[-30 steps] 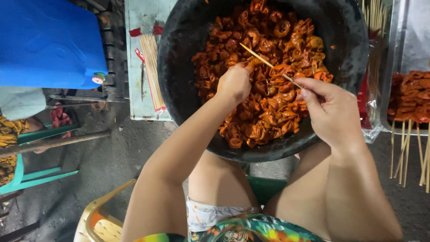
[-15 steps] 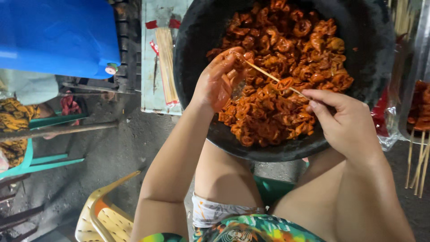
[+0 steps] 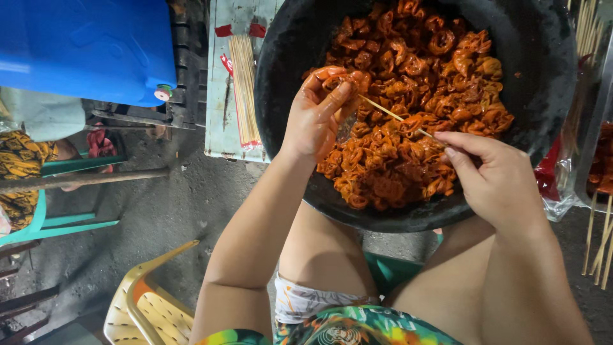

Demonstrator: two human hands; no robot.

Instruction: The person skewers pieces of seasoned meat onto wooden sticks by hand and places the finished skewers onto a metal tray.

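Black basin (image 3: 543,83) fills the top centre of the view, its near rim over the person's knees; rim runs close to both wrists, so little room btwn hands and bowl wall. Open floor (image 3: 185,204) to the left, grey and rough.

Left hand (image 3: 316,118) sits over the basin's left rim, fingers (image 3: 337,99) pinched shut on an orange-red meat piece (image 3: 332,73) at the tip end of a thin bamboo skewer (image 3: 389,115). Right hand (image 3: 495,179) at the basin's near right edge, thumb and forefinger closed on the skewer's other end. Skewer slants up-left to down-right, just above the heap.

Meat heap (image 3: 415,128): curled, glossy, orange-red w/ sauce, piled toward basin centre and right; bare black wall shows at the far left and right.

Around: bundle of spare skewers (image 3: 244,89) on a pale surface (image 3: 220,128) left of the basin, near but apart. Blue container (image 3: 83,48) top left. Yellow plastic chair (image 3: 143,306) bottom left, teal chair (image 3: 38,220) further left. More sticks (image 3: 600,243) at the right edge, beside a clear plastic bag (image 3: 562,185) touching the basin.
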